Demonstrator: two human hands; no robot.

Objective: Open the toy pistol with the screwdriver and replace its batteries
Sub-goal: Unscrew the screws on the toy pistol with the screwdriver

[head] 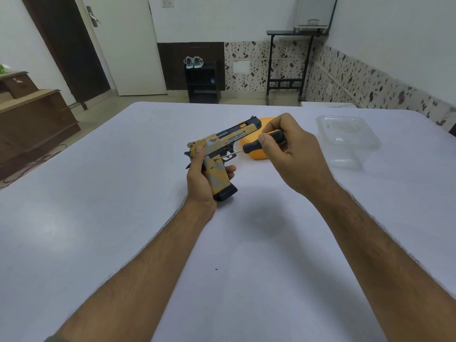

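Starting at the left, we see our left hand [202,180] wrapped around the grip of the toy pistol [223,149], thumb up against the rear of the slide and fingertips curling round the front of the handle, so the pistol is held clear above the middle of the desk [98,193], barrel angled up and away toward the far right. Its yellow and grey side faces us, with a dark base at the bottom of the handle. Moving right, the thin metal shaft of the screwdriver [256,144] reaches the frame just above the trigger guard, its tip at a small dark spot there. Our right hand [291,154] pinches the black handle between thumb and curled fingers. Behind the pistol, toward the far edge, lies a yellow lid [259,154], partly hidden. Further right, near the far right corner, stands a clear plastic container [348,141].
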